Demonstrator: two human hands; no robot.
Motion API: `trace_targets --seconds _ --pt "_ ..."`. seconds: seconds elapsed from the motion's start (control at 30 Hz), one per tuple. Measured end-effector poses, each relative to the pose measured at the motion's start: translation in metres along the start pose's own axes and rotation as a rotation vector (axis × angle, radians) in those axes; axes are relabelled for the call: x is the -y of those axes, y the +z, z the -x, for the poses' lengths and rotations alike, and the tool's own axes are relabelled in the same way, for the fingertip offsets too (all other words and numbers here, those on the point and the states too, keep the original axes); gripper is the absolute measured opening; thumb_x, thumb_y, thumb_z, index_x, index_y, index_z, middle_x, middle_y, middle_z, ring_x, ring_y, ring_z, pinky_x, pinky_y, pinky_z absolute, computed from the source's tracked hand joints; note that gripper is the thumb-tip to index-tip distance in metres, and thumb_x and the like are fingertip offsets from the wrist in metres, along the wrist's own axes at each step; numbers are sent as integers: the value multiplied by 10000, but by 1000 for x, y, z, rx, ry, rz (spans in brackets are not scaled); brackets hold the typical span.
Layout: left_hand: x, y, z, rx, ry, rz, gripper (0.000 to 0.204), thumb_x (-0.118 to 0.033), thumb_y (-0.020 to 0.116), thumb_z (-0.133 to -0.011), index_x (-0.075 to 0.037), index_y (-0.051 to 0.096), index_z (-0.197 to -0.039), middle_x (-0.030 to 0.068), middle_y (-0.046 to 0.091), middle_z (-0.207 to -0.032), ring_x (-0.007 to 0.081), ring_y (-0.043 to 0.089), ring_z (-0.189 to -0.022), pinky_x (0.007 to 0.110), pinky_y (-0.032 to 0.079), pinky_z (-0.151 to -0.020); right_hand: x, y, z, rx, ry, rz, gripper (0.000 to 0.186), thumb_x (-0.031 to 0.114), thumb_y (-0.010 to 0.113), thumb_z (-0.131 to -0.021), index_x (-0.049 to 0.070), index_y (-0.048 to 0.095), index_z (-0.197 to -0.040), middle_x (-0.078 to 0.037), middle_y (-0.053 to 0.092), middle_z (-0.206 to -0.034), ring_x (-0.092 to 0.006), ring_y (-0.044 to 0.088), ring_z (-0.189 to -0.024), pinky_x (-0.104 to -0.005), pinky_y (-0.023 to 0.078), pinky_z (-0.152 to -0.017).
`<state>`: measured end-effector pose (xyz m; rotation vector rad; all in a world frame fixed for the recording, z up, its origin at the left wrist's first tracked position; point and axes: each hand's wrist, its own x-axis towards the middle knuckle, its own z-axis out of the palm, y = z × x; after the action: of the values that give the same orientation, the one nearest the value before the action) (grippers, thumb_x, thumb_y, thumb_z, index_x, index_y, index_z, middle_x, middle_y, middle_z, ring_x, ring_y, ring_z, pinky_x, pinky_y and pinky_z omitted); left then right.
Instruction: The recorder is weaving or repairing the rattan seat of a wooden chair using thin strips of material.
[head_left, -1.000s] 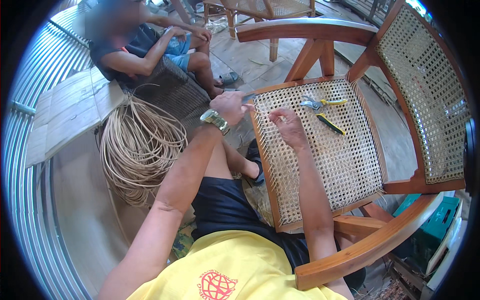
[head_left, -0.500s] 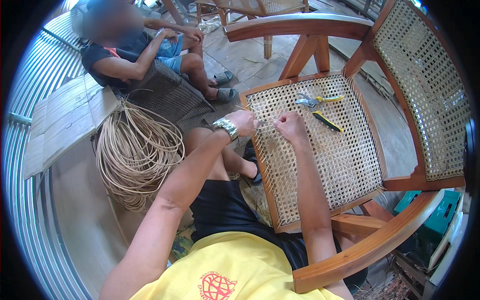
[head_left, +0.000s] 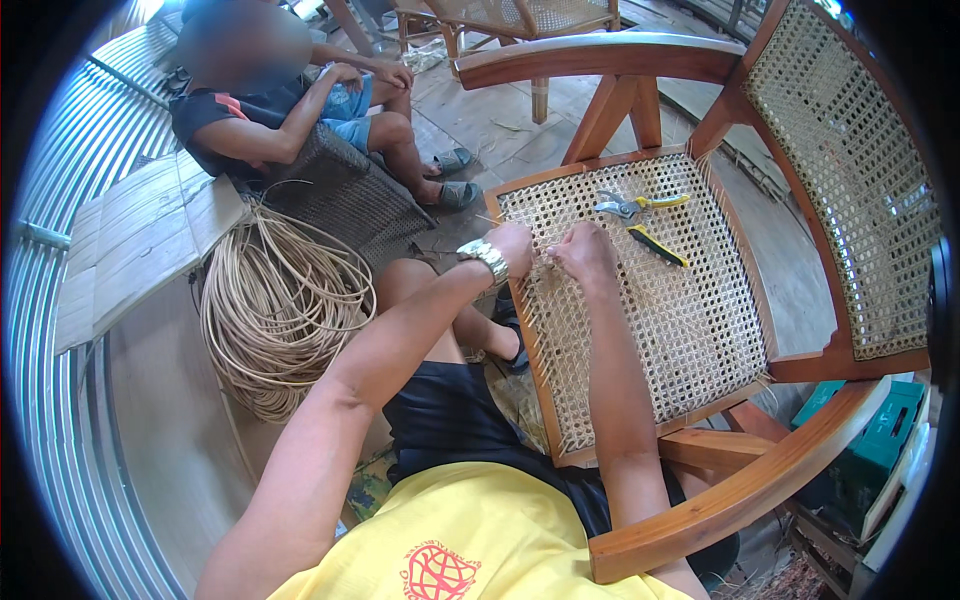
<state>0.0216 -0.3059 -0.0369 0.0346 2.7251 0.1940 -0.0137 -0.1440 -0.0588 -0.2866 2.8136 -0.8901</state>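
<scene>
A wooden armchair with a woven cane seat stands before me, the seat's front edge toward my legs. My left hand, with a gold-coloured watch on its wrist, is closed at the seat's left edge, near the far left corner. Just to its right, my right hand is closed in a pinch low over the weave. What either set of fingers holds is too small or hidden to make out. A pair of pruning shears with yellow and dark handles lies on the seat, right of my right hand.
A big coil of cane hangs at left beside a board. Another person sits at the far left. The chair's armrests curve in at near right and far side; its cane back rises at right. A green crate stands beyond.
My left hand has shifted right, closer to my right hand. A small bit of something seen at its fingertips earlier is now hidden. The whole view has shifted slightly.
</scene>
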Motion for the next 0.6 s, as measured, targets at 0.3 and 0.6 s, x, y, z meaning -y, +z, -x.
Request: trace_targets --seconds 0.3,0.6 --pt "20 1 -2 57 54 274 310 -261 581 -910 9 729 -947 224 726 -849 352 718 -758 434 576 -670 6 9 16 -78 -156 -36 246 343 845 -728 118 756 -769 -103 719 -851 -278 697 -808 -384 529 -733" --pt "7 -16 0 235 -124 565 711 -676 508 -933 -10 695 -771 65 657 -639 130 543 -457 285 424 -409 -23 15 20 -203 -240 -314 131 244 747 -806 114 741 -789 -74 682 -920 -270 659 -894 -454 467 -813"
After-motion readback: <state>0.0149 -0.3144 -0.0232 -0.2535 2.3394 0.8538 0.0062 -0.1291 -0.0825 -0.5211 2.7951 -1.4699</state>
